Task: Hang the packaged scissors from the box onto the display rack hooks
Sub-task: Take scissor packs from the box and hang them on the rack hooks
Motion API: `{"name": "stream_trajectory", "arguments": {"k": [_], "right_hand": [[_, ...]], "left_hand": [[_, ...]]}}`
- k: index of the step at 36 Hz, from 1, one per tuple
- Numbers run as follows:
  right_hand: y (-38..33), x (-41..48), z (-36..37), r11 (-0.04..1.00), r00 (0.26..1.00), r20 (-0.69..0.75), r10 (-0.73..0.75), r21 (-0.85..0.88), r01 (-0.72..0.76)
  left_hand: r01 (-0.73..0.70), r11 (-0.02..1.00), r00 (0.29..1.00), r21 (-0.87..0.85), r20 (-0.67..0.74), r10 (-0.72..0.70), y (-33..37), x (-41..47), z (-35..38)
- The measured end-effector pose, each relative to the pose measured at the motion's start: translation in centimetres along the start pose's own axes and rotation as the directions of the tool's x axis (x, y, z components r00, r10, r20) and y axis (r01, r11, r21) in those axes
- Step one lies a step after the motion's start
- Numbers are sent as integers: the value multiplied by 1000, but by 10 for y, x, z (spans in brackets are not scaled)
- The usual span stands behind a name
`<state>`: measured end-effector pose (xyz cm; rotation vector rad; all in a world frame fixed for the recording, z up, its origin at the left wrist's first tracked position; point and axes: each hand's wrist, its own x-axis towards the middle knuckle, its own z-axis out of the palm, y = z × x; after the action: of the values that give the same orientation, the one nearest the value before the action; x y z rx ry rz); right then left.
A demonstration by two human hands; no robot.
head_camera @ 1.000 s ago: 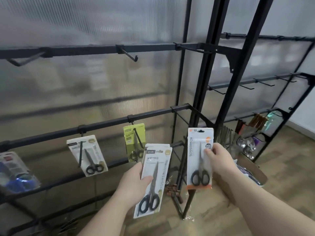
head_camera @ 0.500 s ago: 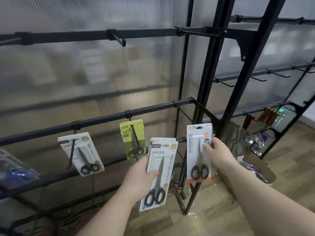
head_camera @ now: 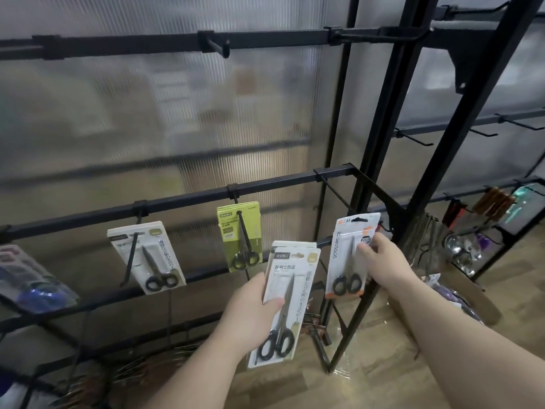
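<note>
My left hand (head_camera: 252,312) grips a stack of white scissors packs (head_camera: 290,293), thumb across the front card. My right hand (head_camera: 383,261) pinches a white and orange scissors pack (head_camera: 348,255) by its right edge, its top hole held up at the tip of a rack hook (head_camera: 383,227). On the middle black bar (head_camera: 182,202) hang a white scissors pack (head_camera: 150,255) and a green scissors pack (head_camera: 240,234). The cardboard box (head_camera: 469,293) stands on the floor at the right, behind my right forearm.
The upper bar carries bare hooks (head_camera: 216,48). A blue packaged item (head_camera: 32,278) hangs at the far left. A second rack section at the right holds metal ladles (head_camera: 460,249) and other utensils. Loose items lie on the floor under the rack.
My right hand has carried the white and orange pack up and right until its top meets the hook. My left hand has stayed below with its stack. The view has moved closer.
</note>
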<state>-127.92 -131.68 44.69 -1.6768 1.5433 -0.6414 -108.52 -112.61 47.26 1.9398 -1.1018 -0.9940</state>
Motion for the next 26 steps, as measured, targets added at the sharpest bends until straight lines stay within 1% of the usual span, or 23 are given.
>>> {"name": "stream_trajectory", "arguments": {"k": [3,14,18,23,26], "right_hand": [[2,-1,0,1000,1000,23,-11,20,11],[7,-18,-17,994,998,24,-59,90,56],[10,-18,-22,996,999,18,-36,78,34],[9,-20,-21,999,999,48,5,53,-8],[7,-23,-16,998,998,55,5,55,-8]], "left_hand": [[11,1000,1000,12,0,-11,-2,3,2],[23,999,1000,23,-10,-23,1,5,13],[22,1000,1000,9,-1,-22,3,1,15],[15,1000,1000,1,-1,-15,4,-3,14],[13,1000,1000,-4,-1,-13,4,-5,13]]}}
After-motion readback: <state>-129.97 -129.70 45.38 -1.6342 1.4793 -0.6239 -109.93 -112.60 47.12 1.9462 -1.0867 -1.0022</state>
